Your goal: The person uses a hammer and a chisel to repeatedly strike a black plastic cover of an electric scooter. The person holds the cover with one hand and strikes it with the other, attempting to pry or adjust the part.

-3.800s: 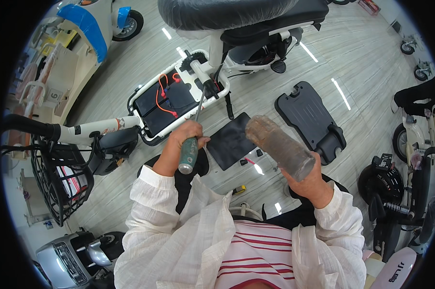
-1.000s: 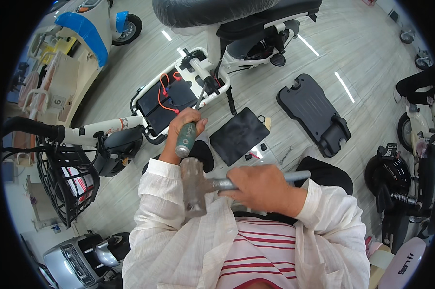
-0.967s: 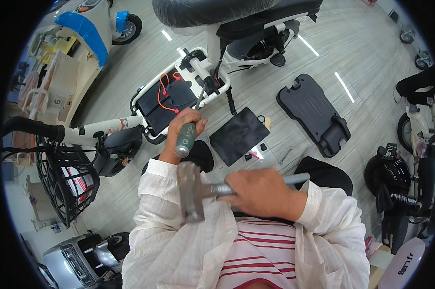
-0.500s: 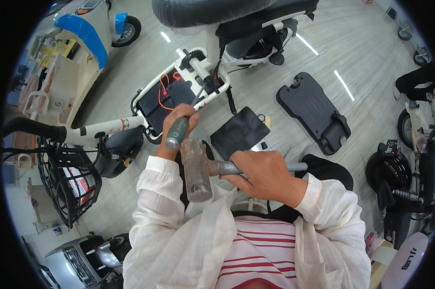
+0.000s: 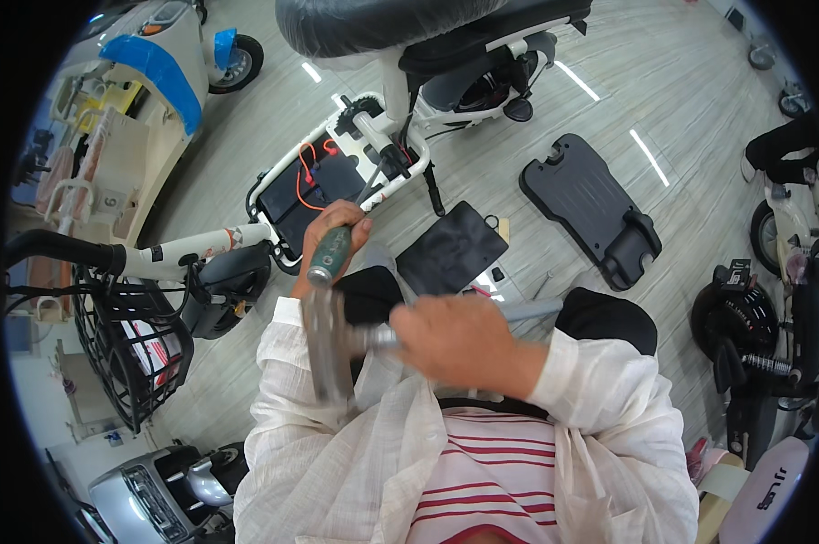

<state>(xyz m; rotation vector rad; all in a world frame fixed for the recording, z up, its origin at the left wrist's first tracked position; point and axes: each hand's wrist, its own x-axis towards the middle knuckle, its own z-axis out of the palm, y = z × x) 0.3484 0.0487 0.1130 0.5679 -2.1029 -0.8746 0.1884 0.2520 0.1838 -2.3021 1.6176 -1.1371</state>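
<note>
My left hand (image 5: 341, 222) is wrapped round the green handle of a screwdriver (image 5: 331, 254). Its blade points away from me, toward the white frame (image 5: 417, 168) of an electric scooter; where the tip rests I cannot make out. My right hand (image 5: 455, 337) grips the grey metal shaft of a hammer (image 5: 329, 349). The worn, heavy head is smeared by motion and sits close to the butt of the screwdriver handle; whether they touch I cannot tell. Beyond my left hand, the scooter's open floor compartment shows dark battery blocks (image 5: 341, 179) and orange wires (image 5: 300, 189).
A black footboard cover (image 5: 591, 204) and a dark flat sheet (image 5: 453, 249) lie on the floor. The scooter's wire basket (image 5: 133, 349) stands at left, its padded seat (image 5: 382, 23) at the far side. Other scooters (image 5: 133, 490) surround the spot; a person's dark-clad leg (image 5: 781, 154) shows at right.
The hammer and my right hand have swung left, bringing the hammer head to the screwdriver's butt end. My left hand and the screwdriver have shifted only slightly.
</note>
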